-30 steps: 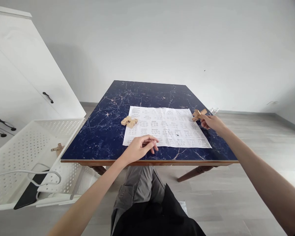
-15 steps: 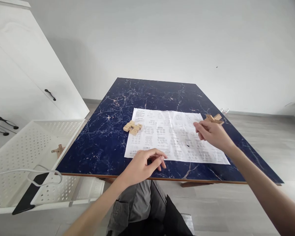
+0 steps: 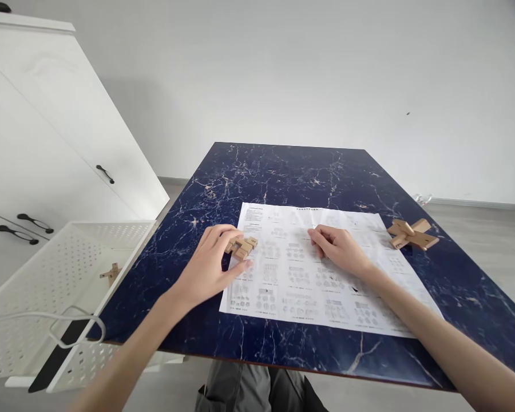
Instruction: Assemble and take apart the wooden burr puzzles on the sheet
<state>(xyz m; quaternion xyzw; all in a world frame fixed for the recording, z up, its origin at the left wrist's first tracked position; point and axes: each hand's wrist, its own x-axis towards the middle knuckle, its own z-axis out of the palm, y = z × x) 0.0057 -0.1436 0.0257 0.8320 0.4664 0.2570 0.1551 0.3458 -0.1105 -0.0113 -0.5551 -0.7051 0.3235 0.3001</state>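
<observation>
My left hand (image 3: 210,266) is around a small light-wood block puzzle (image 3: 244,247) at the left edge of a printed sheet. Its fingers curve over the far left side and the thumb lies along the near side; part of the puzzle is hidden. Over the upper middle of the white instruction sheet (image 3: 300,286) is my right hand (image 3: 337,247), its fingers curled in, with nothing visible in them. The sheet is creased and carries rows of small diagrams. A wooden cross-shaped interlocking puzzle (image 3: 412,233) lies to the right, apart from both hands.
The dark blue marbled table (image 3: 283,171) stands before a pale wall. At the left, below table height, a white perforated basket (image 3: 34,309) holds another wooden cross piece (image 3: 110,273); a white cable (image 3: 47,315) runs across it. A white cabinet (image 3: 68,131) stands behind the basket.
My left hand has moved from the sheet's near edge up and left to the block puzzle. The right hand has moved left, away from the wooden cross. The view has shifted slightly.
</observation>
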